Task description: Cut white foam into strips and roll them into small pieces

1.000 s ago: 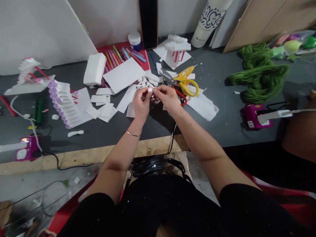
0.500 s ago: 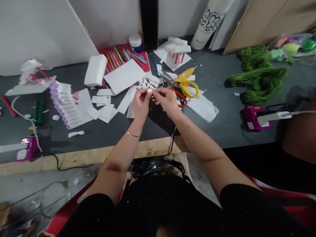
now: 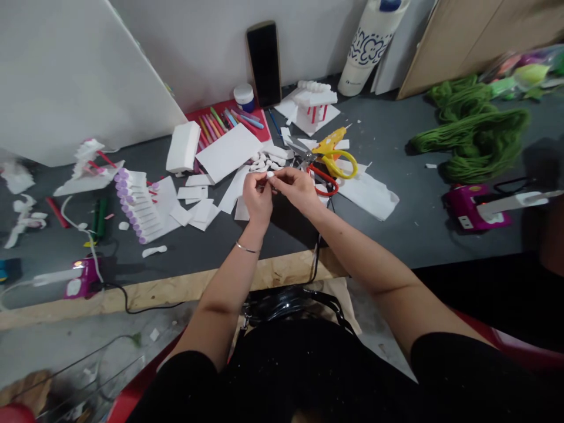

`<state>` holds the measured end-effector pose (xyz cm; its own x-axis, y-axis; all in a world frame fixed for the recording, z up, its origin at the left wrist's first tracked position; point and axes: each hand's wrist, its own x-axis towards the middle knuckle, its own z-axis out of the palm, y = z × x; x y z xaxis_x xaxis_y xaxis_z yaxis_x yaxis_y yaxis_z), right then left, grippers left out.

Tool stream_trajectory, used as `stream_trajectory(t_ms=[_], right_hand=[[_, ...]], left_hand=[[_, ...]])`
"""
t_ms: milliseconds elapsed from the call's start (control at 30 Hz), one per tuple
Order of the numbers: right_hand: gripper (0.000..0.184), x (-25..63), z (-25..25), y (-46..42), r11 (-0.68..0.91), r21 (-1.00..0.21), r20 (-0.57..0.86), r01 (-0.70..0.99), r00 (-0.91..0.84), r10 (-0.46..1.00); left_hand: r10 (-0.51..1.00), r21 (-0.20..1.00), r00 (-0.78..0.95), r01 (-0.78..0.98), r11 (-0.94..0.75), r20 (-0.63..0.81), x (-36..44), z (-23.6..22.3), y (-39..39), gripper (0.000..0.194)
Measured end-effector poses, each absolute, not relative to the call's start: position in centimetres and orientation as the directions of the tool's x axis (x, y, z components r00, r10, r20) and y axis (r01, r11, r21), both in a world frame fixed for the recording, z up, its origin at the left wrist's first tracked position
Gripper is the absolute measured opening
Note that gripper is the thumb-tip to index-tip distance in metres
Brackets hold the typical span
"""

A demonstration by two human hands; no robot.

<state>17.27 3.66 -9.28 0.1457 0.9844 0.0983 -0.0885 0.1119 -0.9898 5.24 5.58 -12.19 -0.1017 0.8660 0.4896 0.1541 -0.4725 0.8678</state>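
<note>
My left hand (image 3: pixel 258 198) and my right hand (image 3: pixel 298 189) meet over the front of the table. Both are closed, pinching one small white lump (image 3: pixel 270 174) between thumbs and fingertips; its underside is hidden. Just behind the fingers lies a pile of small white rolled pieces (image 3: pixel 263 161). Scissors with yellow and red handles (image 3: pixel 342 164) rest beside my right hand, partly over a yellow glue gun (image 3: pixel 331 141). White cut sheets (image 3: pixel 203 212) lie to the left of my left hand.
A white stepped model with purple edging (image 3: pixel 138 205) stands at left, a small white pavilion model (image 3: pixel 315 100) at the back. Felt-tip pens (image 3: pixel 215 126), a phone (image 3: pixel 264 64), a tumbler (image 3: pixel 370 50), green yarn (image 3: pixel 480 141) and two purple power adapters (image 3: pixel 473 208) surround the work.
The view has turned a little left and up, so the scene appears shifted right and down. Both hands keep pinching the white lump in the same place, with only slight finger movement.
</note>
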Motion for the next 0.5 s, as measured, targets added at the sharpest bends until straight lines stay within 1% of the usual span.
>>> stream_trajectory(t_ms=[167, 233, 367, 500], right_hand=[[0.021, 17.2, -9.0, 3.9, 0.082, -0.982, 0.057, -0.170, 0.147, 0.988], [0.018, 17.6, -9.0, 4.1, 0.067, -0.984, 0.037, -0.165, 0.178, 0.983], [0.016, 18.4, -9.0, 4.3, 0.097, -0.993, 0.078, -0.071, 0.234, 0.969], [0.014, 18.7, -8.8, 4.1, 0.156, -0.985, 0.167, 0.077, 0.170, 0.971]], left_hand=[[0.853, 0.842, -0.054, 0.206, -0.499, 0.519, 5.1, -12.0, 5.5, 0.051], [0.852, 0.832, -0.010, 0.223, -0.508, 0.523, 5.1, -11.8, 5.4, 0.049], [0.858, 0.831, 0.044, 0.228, -0.508, 0.512, 5.0, -11.5, 5.4, 0.050], [0.921, 0.915, 0.009, 0.102, -0.389, 0.390, 4.7, -12.0, 6.2, 0.054]])
